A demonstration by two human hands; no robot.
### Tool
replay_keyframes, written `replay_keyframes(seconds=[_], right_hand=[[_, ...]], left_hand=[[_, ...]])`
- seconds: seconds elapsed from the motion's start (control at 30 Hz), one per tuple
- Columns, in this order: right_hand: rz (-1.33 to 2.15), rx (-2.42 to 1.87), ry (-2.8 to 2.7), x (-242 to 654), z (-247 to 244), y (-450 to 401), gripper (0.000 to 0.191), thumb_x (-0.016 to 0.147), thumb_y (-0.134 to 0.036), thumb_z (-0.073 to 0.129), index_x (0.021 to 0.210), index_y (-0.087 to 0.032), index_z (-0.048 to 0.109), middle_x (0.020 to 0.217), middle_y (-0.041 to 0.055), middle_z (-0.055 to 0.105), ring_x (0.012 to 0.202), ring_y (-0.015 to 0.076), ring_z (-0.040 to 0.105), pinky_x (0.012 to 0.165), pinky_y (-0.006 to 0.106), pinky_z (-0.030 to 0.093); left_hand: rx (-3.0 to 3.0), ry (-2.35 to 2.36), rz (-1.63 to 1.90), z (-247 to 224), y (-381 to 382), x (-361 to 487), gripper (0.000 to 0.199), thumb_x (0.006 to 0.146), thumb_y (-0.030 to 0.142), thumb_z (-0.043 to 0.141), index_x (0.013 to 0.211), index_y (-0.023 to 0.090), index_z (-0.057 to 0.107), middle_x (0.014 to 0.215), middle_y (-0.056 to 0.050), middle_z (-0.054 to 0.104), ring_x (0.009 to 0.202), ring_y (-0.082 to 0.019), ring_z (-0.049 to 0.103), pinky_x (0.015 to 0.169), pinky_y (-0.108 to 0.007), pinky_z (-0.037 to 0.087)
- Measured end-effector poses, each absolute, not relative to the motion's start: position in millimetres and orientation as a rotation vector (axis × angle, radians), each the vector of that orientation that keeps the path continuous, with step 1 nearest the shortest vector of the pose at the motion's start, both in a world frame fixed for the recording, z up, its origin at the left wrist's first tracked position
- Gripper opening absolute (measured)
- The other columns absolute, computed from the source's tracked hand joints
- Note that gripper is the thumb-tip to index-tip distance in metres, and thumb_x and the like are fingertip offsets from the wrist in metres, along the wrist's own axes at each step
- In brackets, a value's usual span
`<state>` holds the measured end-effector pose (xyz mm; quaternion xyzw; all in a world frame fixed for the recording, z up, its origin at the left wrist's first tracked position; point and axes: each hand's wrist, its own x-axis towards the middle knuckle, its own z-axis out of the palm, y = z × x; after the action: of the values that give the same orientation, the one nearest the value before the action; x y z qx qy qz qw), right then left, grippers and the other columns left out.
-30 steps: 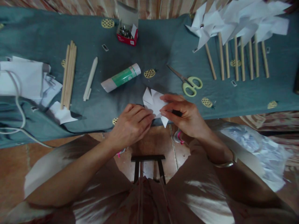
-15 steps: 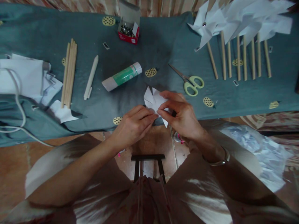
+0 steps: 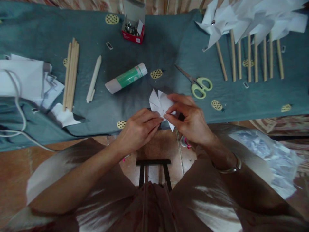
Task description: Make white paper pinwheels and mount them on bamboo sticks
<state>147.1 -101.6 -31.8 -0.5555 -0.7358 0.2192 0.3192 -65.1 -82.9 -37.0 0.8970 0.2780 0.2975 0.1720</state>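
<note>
A small white paper piece [image 3: 155, 101] with cut, pointed flaps is held at the table's front edge. My left hand [image 3: 142, 129] pinches its lower left part. The fingers of my right hand [image 3: 189, 117] grip it from the right, thumb and forefinger close to its centre. Whatever small thing may sit between those fingertips is too small to make out. Green-handled scissors [image 3: 201, 87] lie just beyond my right hand, and a green and white glue stick [image 3: 129, 77] lies beyond my left.
Wooden sticks [image 3: 71, 75], a white pen [image 3: 94, 79] and paper sheets [image 3: 23, 79] lie left. A red box of metal pins [image 3: 133, 32] stands at the back. Several paper pinwheels [image 3: 214, 24] lie back right. A bag of paper scraps [image 3: 270, 158] is at lower right.
My right fingers have shifted slightly at the paper's centre, opening a small gap where a short dark line shows. Both hands keep their hold on the paper. The view has moved slightly.
</note>
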Motion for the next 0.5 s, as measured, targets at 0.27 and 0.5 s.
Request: replay_keyframes(seconds=[0.27, 0.5], right_hand=[[0.527, -1.47, -1.967, 148.2, -34.3, -102.4, 0.006, 0.087, -0.025, 0.072, 0.082, -0.027, 0.068, 0.127, 0.0028, 0.07, 0.117, 0.025, 0.065, 0.099, 0.047, 0.057], [0.482, -1.449, -2.007, 148.3, -33.6, -102.6, 0.002, 0.089, -0.025, 0.07, 0.088, -0.027, 0.07, 0.128, 0.0053, 0.07, 0.117, 0.0257, 0.065, 0.098, 0.047, 0.058]], left_hand=[[2.504, 0.784, 0.851, -37.0, -81.8, -64.5, 0.014, 0.095, 0.013, 0.06, 0.105, 0.01, 0.071, 0.095, -0.009, 0.074, 0.089, -0.018, 0.068, 0.077, -0.031, 0.06], [2.473, 0.816, 0.848, -36.6, -82.1, -63.5, 0.014, 0.096, 0.013, 0.06, 0.104, 0.011, 0.072, 0.095, -0.009, 0.075, 0.088, -0.018, 0.069, 0.077, -0.03, 0.059]])
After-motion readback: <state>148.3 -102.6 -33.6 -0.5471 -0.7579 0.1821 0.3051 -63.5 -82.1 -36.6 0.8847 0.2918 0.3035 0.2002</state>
